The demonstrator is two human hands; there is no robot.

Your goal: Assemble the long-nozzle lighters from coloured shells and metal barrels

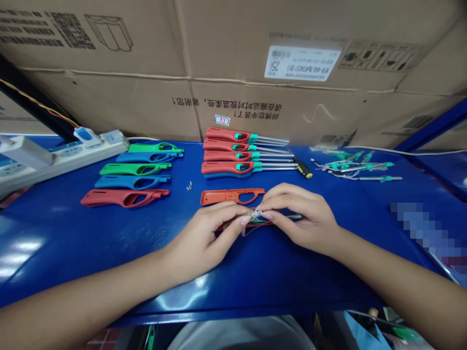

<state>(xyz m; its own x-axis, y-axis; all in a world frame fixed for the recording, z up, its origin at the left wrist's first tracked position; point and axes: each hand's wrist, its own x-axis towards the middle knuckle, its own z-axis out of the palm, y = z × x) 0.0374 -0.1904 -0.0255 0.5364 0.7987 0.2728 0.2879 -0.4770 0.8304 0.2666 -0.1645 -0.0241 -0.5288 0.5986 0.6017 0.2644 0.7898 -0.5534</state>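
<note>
My left hand [206, 238] is closed in a pinch around a small translucent lighter part [254, 214] with a whitish end, perhaps the gas tank. The fingertips of my right hand [306, 216] pinch that whitish end from the other side. Beneath my hands, mostly covered, lies a red lighter shell with a teal trigger and a metal tube [295, 217]. Just beyond them rests an orange-red shell half [233, 196], its hollow side up.
Coloured lighter shells [126, 198] lie in a column at left, near a power strip [73, 154]. Assembled lighters [226, 167] are stacked mid-table beside a screwdriver [302, 167]. Tubes with wires [365, 166] lie at right; small metal pins [189, 185] left of centre. A cardboard box [233, 92] stands behind.
</note>
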